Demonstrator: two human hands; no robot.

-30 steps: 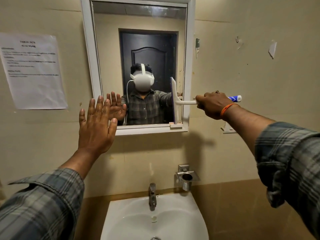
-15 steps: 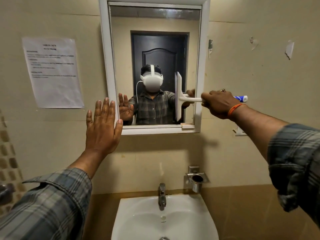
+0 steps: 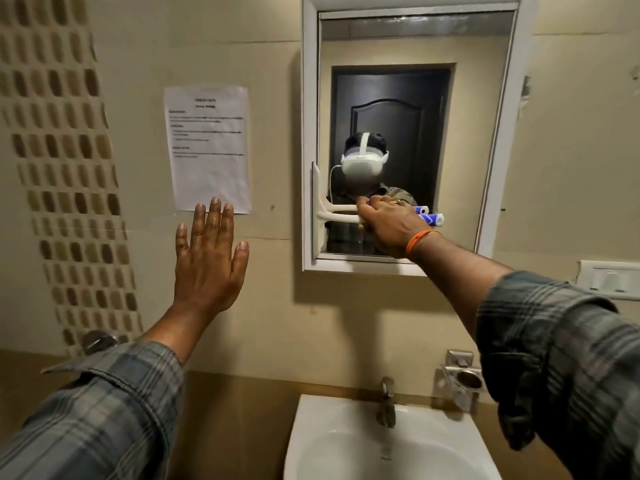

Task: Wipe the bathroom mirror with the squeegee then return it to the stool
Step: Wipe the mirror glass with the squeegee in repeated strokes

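Squeegee [image 3: 320, 212]: blade upright against the mirror [image 3: 467, 133] glass at its left frame edge, handle gripped in right hand [image 3: 388, 225]. Left hand [image 3: 207, 261] spread flat before the wall, below taped paper notice [image 3: 207, 148]. Sink [image 3: 381, 448] and tap [image 3: 387, 401] beneath.

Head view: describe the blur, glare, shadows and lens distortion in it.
Head view: motion blur smears the mosaic tiles and the paper notice, whose text is unreadable; glare streaks the top of the mirror; the mirror frame throws a soft shadow on the wall below; wide-angle distortion tilts the frame's right side and enlarges the sleeves; the right hand and squeegee stay fairly sharp.
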